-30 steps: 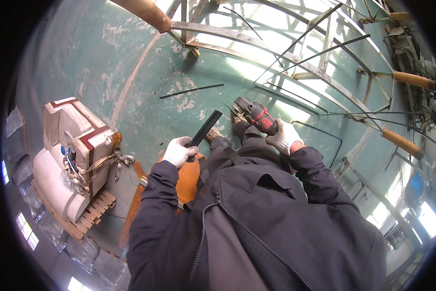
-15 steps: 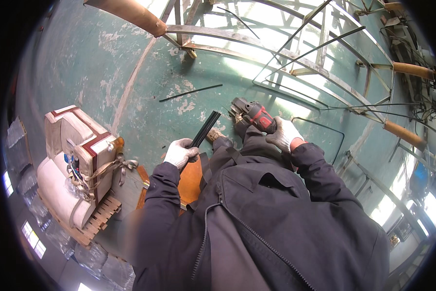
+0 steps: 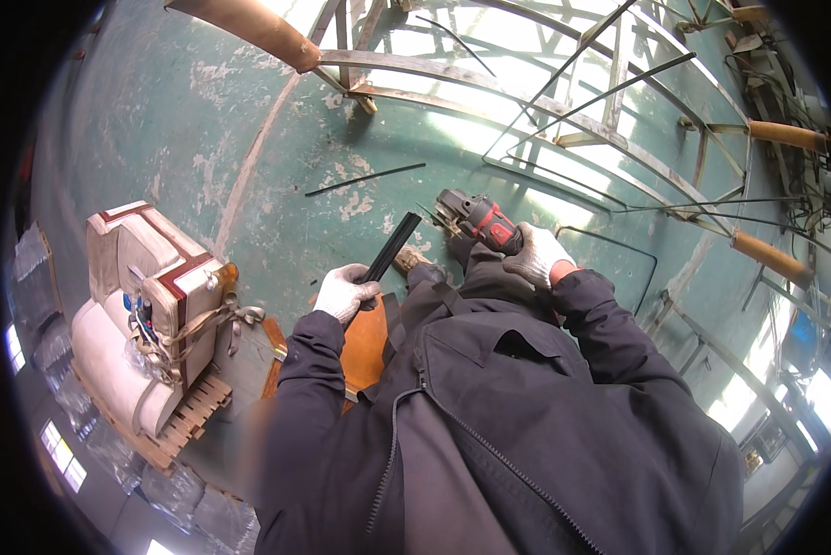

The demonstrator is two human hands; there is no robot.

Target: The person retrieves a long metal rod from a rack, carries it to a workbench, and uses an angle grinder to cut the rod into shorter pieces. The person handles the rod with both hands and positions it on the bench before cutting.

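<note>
My left hand (image 3: 344,292), in a white knit glove, is closed round a black metal bar (image 3: 392,247) that slants up and away to the right. In my gloved right hand (image 3: 538,256) is a red and grey angle grinder (image 3: 480,222), gripped by its rear body. The grinder's head points away to the left, near the far end of the bar but apart from it. Its disc is hard to make out. A work shoe (image 3: 412,258) shows between the bar and my trouser leg. Beyond my hands, a thin black rod (image 3: 365,179) lies on the green floor.
At the left, a cream upholstered seat (image 3: 147,314) stands on a wooden pallet (image 3: 189,421), with straps and small items on it. A metal frame (image 3: 489,79) with brown rollers (image 3: 249,32) spans the far side. A bent black rod (image 3: 651,264) lies right of my right hand.
Both hands keep nearly the same places, still holding the bar and the grinder. The view has shifted only very slightly.
</note>
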